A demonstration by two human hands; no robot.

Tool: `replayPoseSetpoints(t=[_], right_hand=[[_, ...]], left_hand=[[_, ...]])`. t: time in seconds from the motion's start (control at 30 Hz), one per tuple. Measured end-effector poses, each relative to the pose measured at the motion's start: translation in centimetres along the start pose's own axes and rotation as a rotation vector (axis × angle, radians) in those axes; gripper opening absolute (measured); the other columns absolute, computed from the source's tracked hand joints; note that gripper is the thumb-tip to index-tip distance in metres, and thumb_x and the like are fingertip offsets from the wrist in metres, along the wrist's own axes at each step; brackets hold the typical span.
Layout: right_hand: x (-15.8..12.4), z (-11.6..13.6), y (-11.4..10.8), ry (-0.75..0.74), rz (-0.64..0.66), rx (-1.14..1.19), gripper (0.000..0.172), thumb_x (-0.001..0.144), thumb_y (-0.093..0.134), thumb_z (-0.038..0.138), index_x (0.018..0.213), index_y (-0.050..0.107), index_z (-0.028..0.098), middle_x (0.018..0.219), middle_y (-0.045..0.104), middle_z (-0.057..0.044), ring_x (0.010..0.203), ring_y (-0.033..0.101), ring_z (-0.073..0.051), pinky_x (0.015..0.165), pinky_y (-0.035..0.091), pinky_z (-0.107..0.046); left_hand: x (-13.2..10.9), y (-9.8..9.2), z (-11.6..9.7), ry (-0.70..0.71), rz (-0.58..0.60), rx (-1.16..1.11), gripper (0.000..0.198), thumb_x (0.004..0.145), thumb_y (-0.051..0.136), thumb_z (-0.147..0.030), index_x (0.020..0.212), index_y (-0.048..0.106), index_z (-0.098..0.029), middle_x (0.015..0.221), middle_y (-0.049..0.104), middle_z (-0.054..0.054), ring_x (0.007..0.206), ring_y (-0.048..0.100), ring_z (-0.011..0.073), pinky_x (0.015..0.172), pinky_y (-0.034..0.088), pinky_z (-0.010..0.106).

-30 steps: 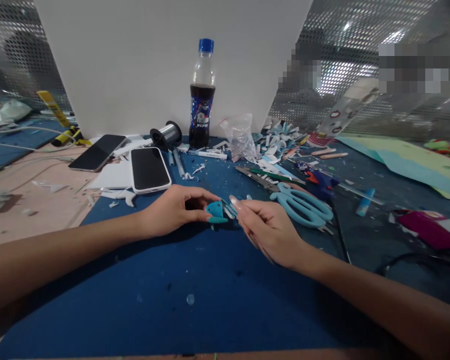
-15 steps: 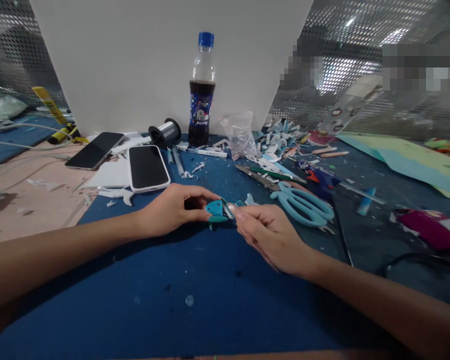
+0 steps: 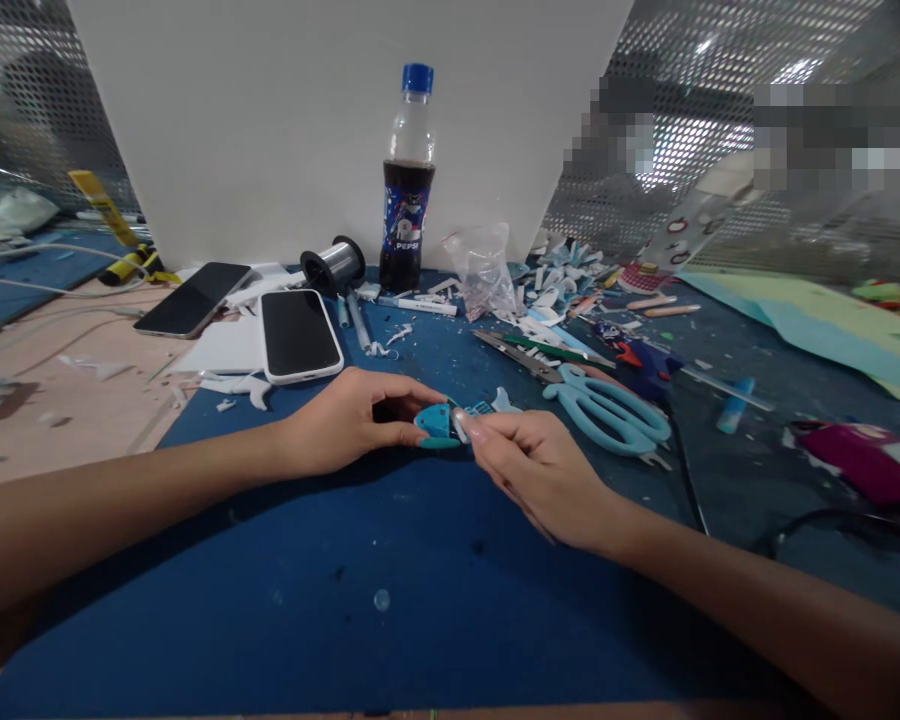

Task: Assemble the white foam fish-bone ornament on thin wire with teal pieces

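Between finger and thumb, my left hand (image 3: 352,420) grips a small blue foam piece (image 3: 433,419) shaped like a fish head, with dark dots on it. My right hand (image 3: 544,470) is closed in a pinch at the piece's right end, on a small whitish strip (image 3: 459,425) that touches it; the fingertips partly hide what it is. Just behind the fingers lie a blue comb-like scrap (image 3: 480,408) and a pale blue tail-shaped piece (image 3: 504,400). Scissors with light blue handles (image 3: 606,412) rest right of my right hand.
A Pepsi bottle (image 3: 407,215), a wire spool (image 3: 333,264) and a clear plastic bag (image 3: 484,268) stand at the back by a white board. Two phones (image 3: 300,335) lie at left. Foam scraps (image 3: 562,275), a glue gun (image 3: 645,362) and a cable are at right.
The camera view has shifted slightly. Both hands stay at the blue piece, and my right fingertips have shifted very little against it.
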State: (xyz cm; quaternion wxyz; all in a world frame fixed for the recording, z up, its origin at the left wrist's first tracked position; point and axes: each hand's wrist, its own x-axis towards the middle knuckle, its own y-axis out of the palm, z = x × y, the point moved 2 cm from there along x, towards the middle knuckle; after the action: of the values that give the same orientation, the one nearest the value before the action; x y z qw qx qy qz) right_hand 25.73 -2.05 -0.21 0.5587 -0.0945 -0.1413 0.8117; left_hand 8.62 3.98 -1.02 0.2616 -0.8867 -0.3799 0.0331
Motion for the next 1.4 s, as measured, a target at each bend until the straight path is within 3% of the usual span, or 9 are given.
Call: replayPoseSetpoints(t=[0.17, 0.43, 0.67, 0.77, 0.9, 1.0, 1.07, 1.23, 1.4], right_hand=[[0.2, 0.0, 0.1, 0.014, 0.001, -0.009, 0.045, 0.09, 0.039, 0.036, 0.049, 0.031, 0.02, 0.034, 0.03, 0.009, 0.028, 0.026, -0.003, 0.031, 0.019, -0.018], [0.3, 0.0, 0.6, -0.024, -0.019, -0.128, 0.045, 0.09, 0.038, 0.036, 0.05, 0.029, 0.019, 0.039, 0.031, 0.007, 0.034, 0.026, -0.003, 0.036, 0.021, -0.019], [0.4, 0.2, 0.8, -0.02, -0.011, -0.072, 0.045, 0.091, 0.037, 0.044, 0.053, 0.035, 0.019, 0.04, 0.034, 0.007, 0.033, 0.03, -0.004, 0.035, 0.022, -0.019], [0.4, 0.0, 0.7, 0.022, 0.011, 0.019, 0.045, 0.092, 0.034, 0.047, 0.057, 0.04, 0.019, 0.036, 0.035, 0.008, 0.028, 0.031, -0.004, 0.032, 0.022, -0.018], [0.3, -0.3, 0.4, 0.008, 0.036, 0.126, 0.043, 0.092, 0.029, 0.051, 0.068, 0.043, 0.018, 0.036, 0.035, 0.01, 0.026, 0.029, -0.004, 0.032, 0.025, -0.018], [0.3, -0.3, 0.0, -0.043, -0.004, 0.126, 0.031, 0.09, 0.038, 0.05, 0.085, 0.041, 0.019, 0.045, 0.036, 0.012, 0.033, 0.028, -0.004, 0.035, 0.023, -0.017], [0.3, -0.2, -0.2, -0.067, -0.02, 0.057, 0.031, 0.085, 0.052, 0.044, 0.097, 0.039, 0.019, 0.05, 0.035, 0.012, 0.039, 0.03, -0.004, 0.039, 0.024, -0.017], [0.3, 0.0, -0.1, -0.113, 0.101, -0.079, 0.057, 0.075, 0.067, 0.032, 0.118, 0.033, 0.018, 0.052, 0.033, 0.013, 0.043, 0.032, -0.005, 0.044, 0.026, -0.018], [0.4, -0.2, -0.1, -0.092, 0.084, -0.133, 0.044, 0.074, 0.067, 0.042, 0.104, 0.044, 0.018, 0.049, 0.035, 0.012, 0.042, 0.031, -0.005, 0.042, 0.024, -0.019]], left_hand=[[-0.2, 0.0, -0.2, 0.062, -0.016, 0.076, 0.033, 0.077, 0.064, -0.025, 0.11, 0.063, -0.018, 0.091, 0.07, 0.004, 0.077, 0.063, 0.0135, 0.07, 0.051, 0.023], [-0.6, 0.3, -0.4, 0.289, -0.052, 0.241, 0.034, 0.077, 0.065, -0.026, 0.109, 0.063, -0.016, 0.081, 0.067, 0.005, 0.076, 0.06, 0.0143, 0.07, 0.047, 0.025], [-0.6, 0.0, -0.4, 0.041, -0.05, -0.15, 0.038, 0.073, 0.068, -0.019, 0.11, 0.061, -0.013, 0.07, 0.062, 0.0, 0.066, 0.058, 0.0101, 0.068, 0.049, 0.023], [-0.5, 0.0, -0.3, 0.019, -0.068, -0.345, 0.047, 0.069, 0.072, -0.016, 0.113, 0.056, -0.013, 0.065, 0.058, -0.003, 0.063, 0.056, 0.0087, 0.068, 0.049, 0.023], [-0.2, 0.0, 0.1, 0.024, -0.097, -0.592, 0.042, 0.066, 0.073, -0.015, 0.104, 0.057, -0.013, 0.059, 0.052, -0.007, 0.057, 0.051, 0.0057, 0.064, 0.046, 0.02], [0.0, 0.1, 0.5, 0.031, -0.097, -0.708, 0.038, 0.068, 0.074, -0.018, 0.102, 0.059, -0.014, 0.059, 0.049, -0.007, 0.054, 0.048, 0.0042, 0.06, 0.044, 0.017], [0.0, 0.2, 0.6, 0.025, -0.089, -0.763, 0.037, 0.069, 0.074, -0.021, 0.103, 0.06, -0.016, 0.06, 0.049, -0.007, 0.055, 0.049, 0.0043, 0.058, 0.043, 0.016], [-0.1, 0.5, 0.7, -0.012, 0.006, -0.785, 0.025, 0.075, 0.069, -0.029, 0.098, 0.063, -0.02, 0.07, 0.058, -0.002, 0.067, 0.057, 0.0085, 0.066, 0.047, 0.02], [-0.2, 0.6, 0.0, -0.016, 0.04, -0.65, 0.03, 0.075, 0.069, -0.03, 0.102, 0.064, -0.019, 0.067, 0.055, -0.002, 0.064, 0.054, 0.008, 0.061, 0.045, 0.019]])
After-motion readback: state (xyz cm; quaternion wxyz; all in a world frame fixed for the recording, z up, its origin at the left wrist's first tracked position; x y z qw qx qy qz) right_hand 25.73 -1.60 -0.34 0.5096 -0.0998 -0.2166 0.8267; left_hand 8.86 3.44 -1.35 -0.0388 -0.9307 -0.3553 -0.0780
